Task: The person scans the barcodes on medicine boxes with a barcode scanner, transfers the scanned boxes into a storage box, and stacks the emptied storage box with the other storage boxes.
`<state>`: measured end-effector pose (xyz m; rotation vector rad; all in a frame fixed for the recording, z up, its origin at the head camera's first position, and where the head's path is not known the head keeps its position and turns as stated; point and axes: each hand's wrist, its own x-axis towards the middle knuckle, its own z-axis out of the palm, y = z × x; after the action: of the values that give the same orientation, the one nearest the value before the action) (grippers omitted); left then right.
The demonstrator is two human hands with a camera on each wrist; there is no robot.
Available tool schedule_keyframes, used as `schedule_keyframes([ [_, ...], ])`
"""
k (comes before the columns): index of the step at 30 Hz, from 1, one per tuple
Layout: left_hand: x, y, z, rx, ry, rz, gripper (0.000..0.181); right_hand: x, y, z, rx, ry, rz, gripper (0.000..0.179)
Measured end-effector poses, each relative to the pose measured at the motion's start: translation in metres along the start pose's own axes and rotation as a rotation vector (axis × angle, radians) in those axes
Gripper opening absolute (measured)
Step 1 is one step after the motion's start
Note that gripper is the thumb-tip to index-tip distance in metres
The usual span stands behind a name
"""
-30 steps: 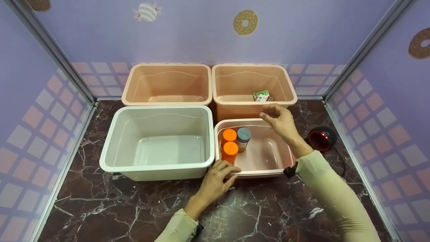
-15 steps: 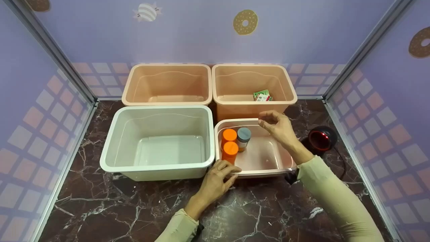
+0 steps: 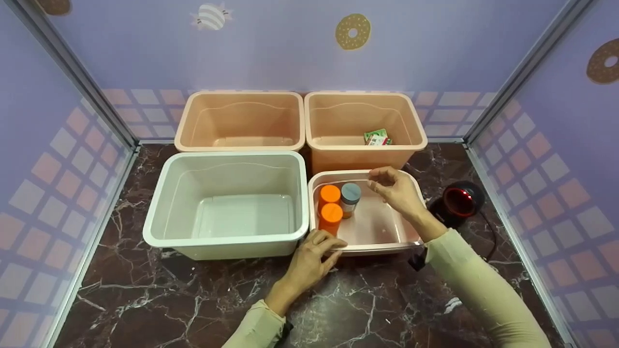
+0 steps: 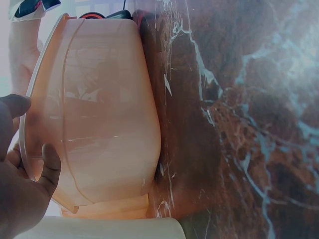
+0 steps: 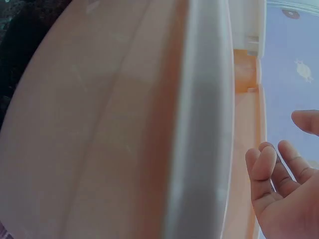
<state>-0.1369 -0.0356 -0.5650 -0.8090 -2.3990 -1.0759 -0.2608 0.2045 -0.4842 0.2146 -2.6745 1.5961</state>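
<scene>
My left hand [image 3: 312,261] holds the front left rim of a pale pink bin [image 3: 372,249]. In the left wrist view its thumb lies on the bin's outer wall, and its fingers reach over the rim. Two bottles with orange caps, a rear bottle [image 3: 330,194] and a front bottle [image 3: 331,214], stand at the bin's left side. Beside them is a bottle with a grey cap [image 3: 351,193]. Above the bin's back right part hovers my right hand [image 3: 399,193], fingers loosely bent, nothing held. The right wrist view shows the same hand [image 5: 286,191] with thumb and fingers apart.
A larger white bin [image 3: 227,239] stands to the left. Behind are two orange bins, a left orange bin [image 3: 239,146] and a right orange bin [image 3: 365,147] with small green and white packets [image 3: 377,137]. A black device with red lights [image 3: 459,202] sits right, its cord trailing.
My right hand has come down and slightly nearer, from by the right orange bin's front to over the pink bin's back right. The left hand stays on the rim; the bottles have not moved.
</scene>
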Motion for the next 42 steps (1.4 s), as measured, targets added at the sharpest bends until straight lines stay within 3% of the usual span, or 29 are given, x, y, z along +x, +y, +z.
schedule_keyframes([
  [5,-0.001,0.001,0.0,-0.006,-0.002,-0.004,0.017,-0.003,0.006,0.005,-0.005,-0.039,-0.004,0.028],
  [12,0.0,0.001,-0.001,0.007,0.006,0.009,0.016,-0.005,0.011,0.01,-0.032,-0.099,0.086,0.036],
  [20,0.0,0.0,-0.001,0.017,0.013,0.017,0.016,-0.006,0.016,0.015,-0.083,-0.091,0.099,0.039],
  [30,0.0,0.0,-0.001,0.015,0.004,0.013,0.017,-0.006,0.025,0.024,-0.032,-0.17,0.124,0.044],
  [42,-0.001,-0.001,0.0,0.008,0.013,0.013,0.017,-0.002,0.033,0.034,0.011,-0.2,0.211,0.052],
])
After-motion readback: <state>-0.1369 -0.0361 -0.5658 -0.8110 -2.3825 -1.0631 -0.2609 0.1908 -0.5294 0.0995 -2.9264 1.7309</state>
